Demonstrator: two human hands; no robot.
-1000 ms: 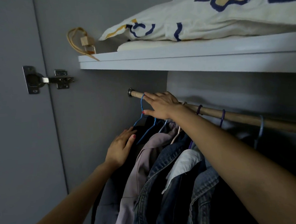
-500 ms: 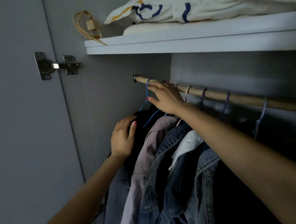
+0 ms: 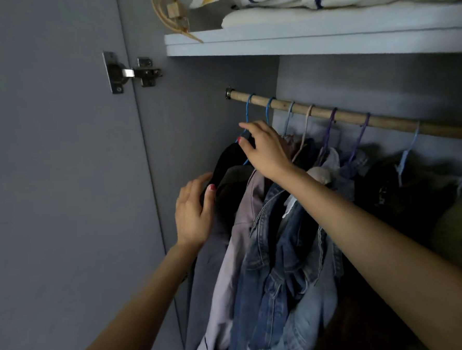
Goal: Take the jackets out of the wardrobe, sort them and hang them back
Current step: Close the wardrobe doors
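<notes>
Seven hanger hooks sit on the rod (image 3: 329, 116). Below it, your right hand (image 3: 266, 148) pinches the black jacket (image 3: 230, 161); your left hand (image 3: 193, 212), fingers relaxed, touches its shoulder.

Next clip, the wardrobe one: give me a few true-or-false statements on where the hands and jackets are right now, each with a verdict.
1. The right hand is at the blue hanger nearest the rod's left end. True.
2. The left hand rests on the shelf. False: it touches the black jacket.
3. A denim jacket hangs beside a pale pink jacket. True.
4. The rod is bare. False: several hangers are hooked over it.
5. The door hinge is right of the jackets. False: left.
</notes>
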